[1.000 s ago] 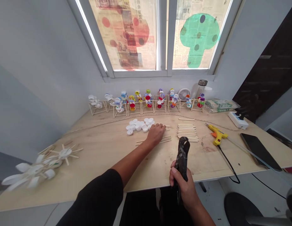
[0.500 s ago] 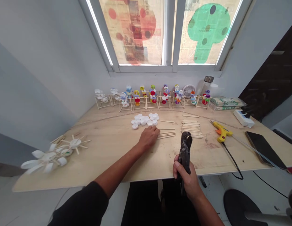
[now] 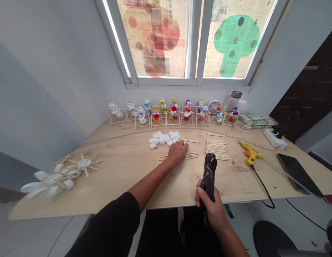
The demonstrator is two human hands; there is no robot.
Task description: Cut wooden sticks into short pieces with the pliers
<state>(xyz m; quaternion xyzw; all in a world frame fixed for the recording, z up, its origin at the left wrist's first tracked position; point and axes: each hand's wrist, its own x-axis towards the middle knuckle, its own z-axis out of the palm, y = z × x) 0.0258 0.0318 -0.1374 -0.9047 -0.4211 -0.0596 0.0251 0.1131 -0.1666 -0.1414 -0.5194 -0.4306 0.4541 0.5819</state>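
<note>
My left hand (image 3: 178,153) lies palm down over a few thin wooden sticks (image 3: 191,155), with its fingers apart. A heap of white plastic bottle caps (image 3: 160,140) sits just beyond it, and a stack of flat wooden craft sticks (image 3: 216,149) lies to its right. My right hand (image 3: 210,204) grips a black-handled pair of cutters (image 3: 209,175) upright near the table's front edge. The tool's jaws point up and its lower end is hidden behind my hand.
Small cap-and-stick models (image 3: 171,112) stand in a row along the wall. A yellow hot glue gun (image 3: 250,154), a power strip (image 3: 274,139) and a phone (image 3: 298,175) lie on the right of the plywood table (image 3: 123,171). White cap pinwheels (image 3: 50,184) lie at the left.
My left hand has slid forward and to the right across the thin sticks. My right hand still holds the cutters, and the view has shifted slightly.
</note>
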